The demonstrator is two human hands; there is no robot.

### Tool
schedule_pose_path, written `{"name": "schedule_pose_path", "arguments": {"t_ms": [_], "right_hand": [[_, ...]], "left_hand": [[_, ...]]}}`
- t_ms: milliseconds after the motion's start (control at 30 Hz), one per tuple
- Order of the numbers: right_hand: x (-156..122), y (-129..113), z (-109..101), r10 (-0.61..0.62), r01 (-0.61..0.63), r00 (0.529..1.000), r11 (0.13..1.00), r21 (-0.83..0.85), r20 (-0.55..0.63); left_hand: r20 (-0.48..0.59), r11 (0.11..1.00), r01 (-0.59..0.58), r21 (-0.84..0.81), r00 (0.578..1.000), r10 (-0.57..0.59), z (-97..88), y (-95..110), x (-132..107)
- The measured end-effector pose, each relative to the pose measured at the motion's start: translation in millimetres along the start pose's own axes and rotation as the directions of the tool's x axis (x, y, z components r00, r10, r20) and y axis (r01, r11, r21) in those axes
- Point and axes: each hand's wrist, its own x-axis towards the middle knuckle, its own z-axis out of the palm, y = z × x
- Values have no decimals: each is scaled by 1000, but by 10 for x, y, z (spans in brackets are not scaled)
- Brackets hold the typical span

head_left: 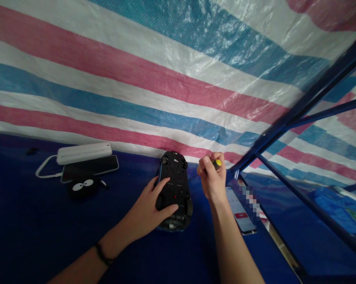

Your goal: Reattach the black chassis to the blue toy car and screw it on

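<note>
A toy car (175, 173) lies upside down on the blue surface, its black underside and wheels facing up. My left hand (151, 205) grips it from the left side, thumb and fingers resting across the underside. In my right fist, to the right of the car, is a screwdriver (216, 163) with a black and yellow handle. Its thin dark shaft points left toward the car's side; whether the tip touches the car I cannot tell.
A lit phone (240, 211) lies right of my right wrist, near a blue metal frame (272, 134). On the left are a white power bank (85, 153), a dark phone (90, 167) and a black case with cartoon eyes (82, 187). A striped tarp (136, 90) hangs behind.
</note>
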Motion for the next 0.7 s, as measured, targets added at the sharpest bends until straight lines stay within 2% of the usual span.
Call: {"name": "schedule_pose_path", "arguments": {"t_ms": [100,200,267,300,367,467,567,700], "right_hand": [[3,13,-7,53,-55,994,998,16,91],[-8,40,6,67,-68,994,998,6,92],[-16,54,26,38,-39,999,999,8,22],[-17,55,36,27,-27,1000,1000,10,-5],[-9,42,44,15,-15,1000,1000,22,-12],[20,-2,21,50,-52,997,998,30,54],[42,-26,-21,56,-58,998,997,43,37],[40,-8,-38,45,-44,999,998,38,-17]], "left_hand": [[-39,998,-60,-22,998,59,-37,-28,33],[-207,998,-56,11,977,57,-188,-139,123],[-369,983,18,181,928,51,-357,-243,186],[-414,952,49,301,906,84,-450,-294,210],[-403,858,105,503,907,126,-627,-378,232],[-318,730,143,669,942,108,-801,-446,227],[-254,664,154,732,965,57,-855,-473,234],[-207,636,182,749,978,-36,-847,-483,280]]}}
